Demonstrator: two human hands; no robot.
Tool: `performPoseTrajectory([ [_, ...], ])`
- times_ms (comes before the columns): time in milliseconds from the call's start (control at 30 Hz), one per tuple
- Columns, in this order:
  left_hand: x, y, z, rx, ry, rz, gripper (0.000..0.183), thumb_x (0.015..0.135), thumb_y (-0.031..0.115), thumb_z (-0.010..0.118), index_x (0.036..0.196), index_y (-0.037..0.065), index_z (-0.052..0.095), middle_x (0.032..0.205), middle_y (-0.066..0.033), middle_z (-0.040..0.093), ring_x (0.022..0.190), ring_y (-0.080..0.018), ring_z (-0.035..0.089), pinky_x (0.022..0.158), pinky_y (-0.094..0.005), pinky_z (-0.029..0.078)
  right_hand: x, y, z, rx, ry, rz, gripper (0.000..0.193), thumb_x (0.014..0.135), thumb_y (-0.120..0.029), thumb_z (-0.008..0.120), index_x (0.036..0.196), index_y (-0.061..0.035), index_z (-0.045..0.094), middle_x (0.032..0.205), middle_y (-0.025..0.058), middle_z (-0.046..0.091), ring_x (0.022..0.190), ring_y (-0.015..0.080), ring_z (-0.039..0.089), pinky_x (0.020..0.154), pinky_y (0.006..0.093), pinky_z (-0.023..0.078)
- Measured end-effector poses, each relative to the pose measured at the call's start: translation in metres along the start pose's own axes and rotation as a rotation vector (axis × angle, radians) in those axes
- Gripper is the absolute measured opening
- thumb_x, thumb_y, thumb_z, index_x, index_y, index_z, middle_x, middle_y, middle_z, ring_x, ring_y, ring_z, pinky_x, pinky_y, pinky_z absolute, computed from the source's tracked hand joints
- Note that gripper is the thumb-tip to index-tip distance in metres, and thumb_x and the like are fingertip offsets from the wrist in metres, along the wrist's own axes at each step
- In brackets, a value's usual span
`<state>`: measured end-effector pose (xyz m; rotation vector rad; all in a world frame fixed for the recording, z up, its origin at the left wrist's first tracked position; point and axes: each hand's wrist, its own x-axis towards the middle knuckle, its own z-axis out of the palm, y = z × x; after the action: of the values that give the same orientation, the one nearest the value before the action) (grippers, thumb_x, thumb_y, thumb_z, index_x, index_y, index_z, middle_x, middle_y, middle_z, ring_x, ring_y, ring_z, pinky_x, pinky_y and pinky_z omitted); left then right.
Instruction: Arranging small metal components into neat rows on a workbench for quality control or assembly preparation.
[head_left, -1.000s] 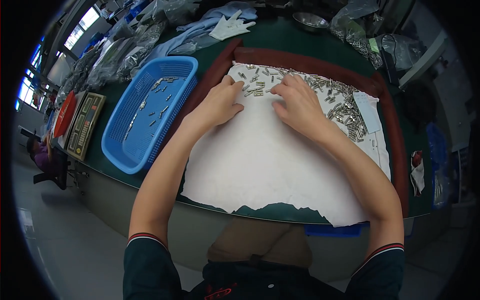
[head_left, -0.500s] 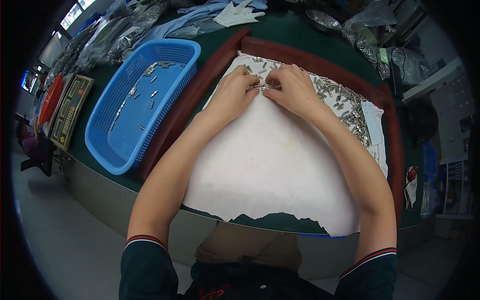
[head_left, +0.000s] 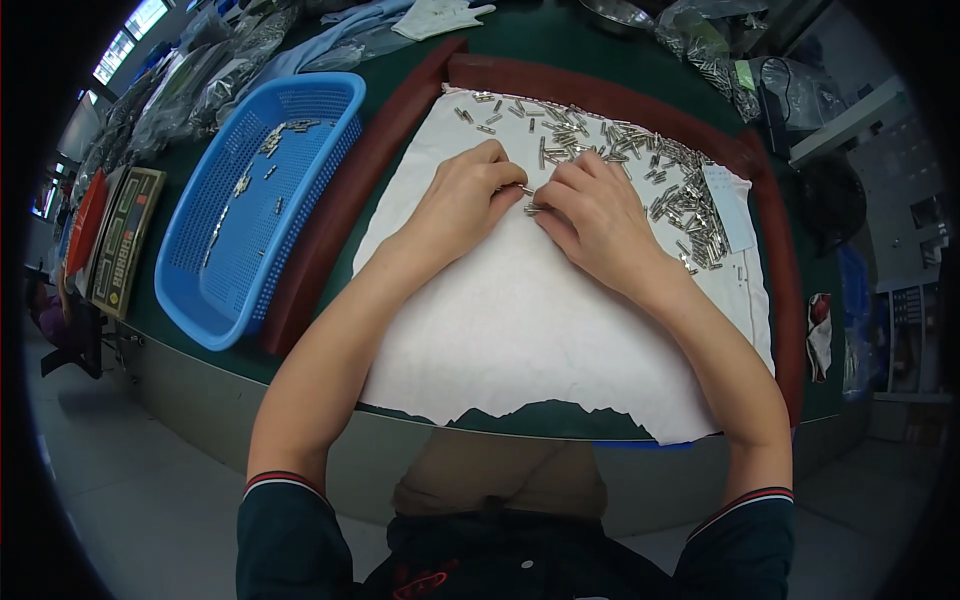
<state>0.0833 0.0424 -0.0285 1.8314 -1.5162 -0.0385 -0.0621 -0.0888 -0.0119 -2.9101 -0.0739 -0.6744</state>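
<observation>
Over a white cloth (head_left: 500, 320), both my hands meet with their fingertips almost touching. My left hand (head_left: 468, 195) pinches a small silvery metal cylinder (head_left: 527, 190) between thumb and fingers. Bent fingers of my right hand (head_left: 597, 215) close on one or more similar cylinders (head_left: 533, 209) at its thumb side; the exact number is hidden. Many more loose metal cylinders (head_left: 692, 215) lie scattered beyond and to the right of my hands, densest along the right side. A pale blue slip (head_left: 728, 208) rests beside that pile.
Dark red wooden rails (head_left: 600, 100) frame the cloth on three sides. To the left, a blue perforated basket (head_left: 240, 270) holds some small metal pieces. Farther left stands a boxy device (head_left: 128, 240). Plastic bags (head_left: 225, 75), a white glove (head_left: 440, 17) and a metal bowl (head_left: 617, 12) lie at the back.
My hands have moved slightly nearer to me, off the cylinders at the cloth's far edge, uncovering more of them. The whole view has shifted a little.
</observation>
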Motion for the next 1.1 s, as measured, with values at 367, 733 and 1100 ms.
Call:
performPoseTrajectory([
  [367, -0.022, 0.049, 0.003, -0.166, -0.177, 0.090, 0.015, 0.081, 0.000, 0.066, 0.095, -0.003, 0.067, 0.087, -0.0144, 0.059, 0.076, -0.0302, 0.062, 0.067, -0.0379, 0.049, -0.055, -0.033, -0.026, 0.301, 0.087, 0.126, 0.013, 0.072, -0.006, 0.071, 0.083, -0.0063, 0.066, 0.086, 0.0038, 0.058, 0.085, 0.0230, 0.053, 0.074, 0.0357, 0.041],
  [733, -0.023, 0.047, 0.007, -0.107, -0.206, 0.037, 0.020, 0.082, -0.002, 0.059, 0.101, -0.004, 0.065, 0.090, -0.0147, 0.059, 0.078, -0.0296, 0.061, 0.068, -0.0365, 0.049, -0.052, -0.019, -0.015, 0.326, 0.099, 0.321, 0.005, 0.074, -0.004, 0.069, 0.079, -0.0048, 0.067, 0.078, 0.0052, 0.058, 0.081, 0.0245, 0.053, 0.073, 0.0364, 0.042],
  [1100, -0.021, 0.050, -0.006, -0.086, -0.278, -0.125, 0.007, 0.078, 0.000, 0.060, 0.084, -0.003, 0.059, 0.080, -0.0131, 0.060, 0.073, -0.0248, 0.061, 0.065, -0.0355, 0.049, -0.053, -0.019, -0.013, 0.328, 0.107, 0.336, 0.004, 0.075, -0.005, 0.069, 0.077, -0.0046, 0.066, 0.078, 0.0049, 0.057, 0.081, 0.0244, 0.053, 0.074, 0.0366, 0.042],
])
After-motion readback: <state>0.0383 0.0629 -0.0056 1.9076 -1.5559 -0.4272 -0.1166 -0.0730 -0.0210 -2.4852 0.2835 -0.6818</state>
